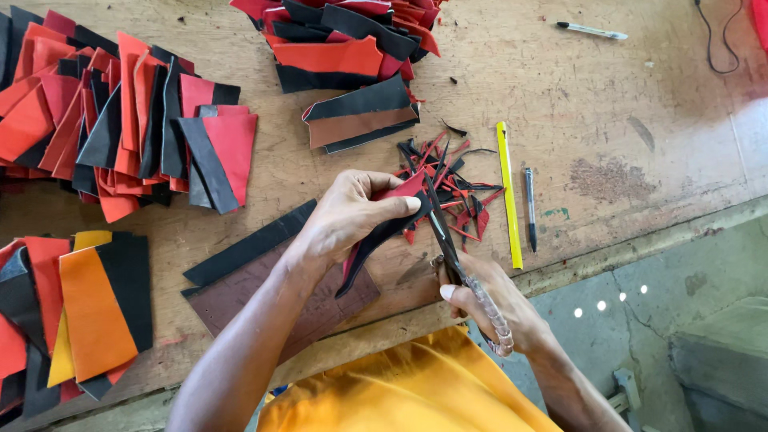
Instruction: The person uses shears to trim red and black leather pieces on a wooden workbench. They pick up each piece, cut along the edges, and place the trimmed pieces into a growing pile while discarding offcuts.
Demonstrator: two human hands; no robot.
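Yellow-orange cloth (400, 384) is filling the bottom edge closest to the camera, with both forearms reaching out over it toward the wooden counter (624, 104). Left hand (352, 216) is holding a red-and-black leather piece (384, 228) — the grip is pressed together, thumb on top and fingers underneath, pinching the piece just above the counter near its front edge. Right hand (488, 300) is gripping the handles of a pair of scissors (448, 240), fingers curled through the wrapped loops; the blades are pointing away from the body and meeting the red edge of the held piece beside the left thumb. How far the blades are parted cannot be told.

Trimmed scraps (452, 180) in red and black are lying in a loose heap just beyond the blade tips. A yellow ruler (509, 192) is lying lengthwise just right of the scraps, with a dark pen (530, 208) beside it. A brown leather sheet (264, 300) and a long black strip (252, 252) are lying under the left forearm.

Stacks of cut pieces are sitting around the working spot — a large red-and-black pile (120, 112) at upper left, another pile (352, 40) at top centre, and orange, yellow and black pieces (88, 308) at lower left. A white pen (592, 31) is resting well apart at top right, near a black cord (716, 40)
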